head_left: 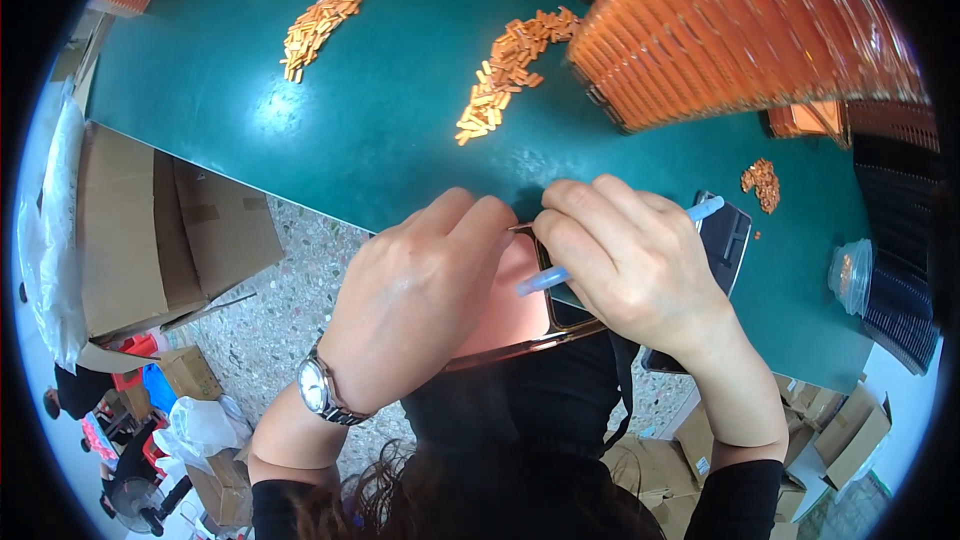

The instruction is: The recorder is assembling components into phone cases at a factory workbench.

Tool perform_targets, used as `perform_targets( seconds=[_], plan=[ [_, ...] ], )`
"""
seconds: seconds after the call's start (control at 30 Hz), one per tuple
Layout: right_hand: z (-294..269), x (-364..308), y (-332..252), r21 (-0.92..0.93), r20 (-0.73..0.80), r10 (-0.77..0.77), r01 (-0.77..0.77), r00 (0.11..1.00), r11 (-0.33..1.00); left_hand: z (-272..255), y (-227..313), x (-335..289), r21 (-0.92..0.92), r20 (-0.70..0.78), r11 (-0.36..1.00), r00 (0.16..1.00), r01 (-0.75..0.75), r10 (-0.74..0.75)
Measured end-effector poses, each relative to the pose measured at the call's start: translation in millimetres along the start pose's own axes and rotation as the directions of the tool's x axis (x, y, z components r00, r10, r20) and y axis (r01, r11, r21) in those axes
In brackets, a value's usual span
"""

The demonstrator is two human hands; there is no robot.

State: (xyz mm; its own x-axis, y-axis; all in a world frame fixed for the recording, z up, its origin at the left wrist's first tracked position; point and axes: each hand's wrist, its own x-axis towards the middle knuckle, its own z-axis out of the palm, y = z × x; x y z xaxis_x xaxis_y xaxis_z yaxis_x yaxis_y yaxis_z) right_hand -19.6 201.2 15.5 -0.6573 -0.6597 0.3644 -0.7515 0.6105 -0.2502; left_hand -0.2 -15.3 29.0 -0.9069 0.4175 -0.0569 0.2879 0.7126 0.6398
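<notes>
A pinkish-orange phone case (518, 312) with a shiny gold rim and a dark camera area is held between my hands at the table's near edge. My left hand (415, 275), with a watch on its wrist, is closed on the case's far left part. Its fingertips are mostly hidden behind the knuckles. My right hand (635, 260) grips the case's far right rim with finger and thumb. A slim, pale blue pen-like tool (541, 281) passes through that same hand, one end over the case and the other sticking out past the knuckles.
Small orange pieces lie in a pile (325, 20) at far left, another (505, 70) mid-table and a small one (762, 185) at right. Tall stacks of orange cases (740, 35) stand far right. A dark phone (725, 235) and a clear tub (850, 275) are right; a cardboard box (125, 230) is left.
</notes>
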Motion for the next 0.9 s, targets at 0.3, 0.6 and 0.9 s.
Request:
perform_targets(
  seconds=[0.3, 0.6, 0.9],
  plan=[
    [-15, -30, 5, 0.051, 0.004, 0.142, -0.142, 0.99, 0.989, 26, 17, 20, 0.088, -0.04, 0.986, 0.988, -0.144, 0.148],
    [-35, -56, 4, -0.074, 0.156, 0.316, -0.308, 0.936, 0.948, 43, 25, 29, 0.235, -0.034, 0.938, 0.962, -0.256, 0.272],
    [-24, -56, -1, -0.088, 0.101, 0.308, -0.3, 0.946, 0.95, 44, 27, 29, 0.165, -0.061, 0.962, 0.971, -0.216, 0.229]
  ],
)
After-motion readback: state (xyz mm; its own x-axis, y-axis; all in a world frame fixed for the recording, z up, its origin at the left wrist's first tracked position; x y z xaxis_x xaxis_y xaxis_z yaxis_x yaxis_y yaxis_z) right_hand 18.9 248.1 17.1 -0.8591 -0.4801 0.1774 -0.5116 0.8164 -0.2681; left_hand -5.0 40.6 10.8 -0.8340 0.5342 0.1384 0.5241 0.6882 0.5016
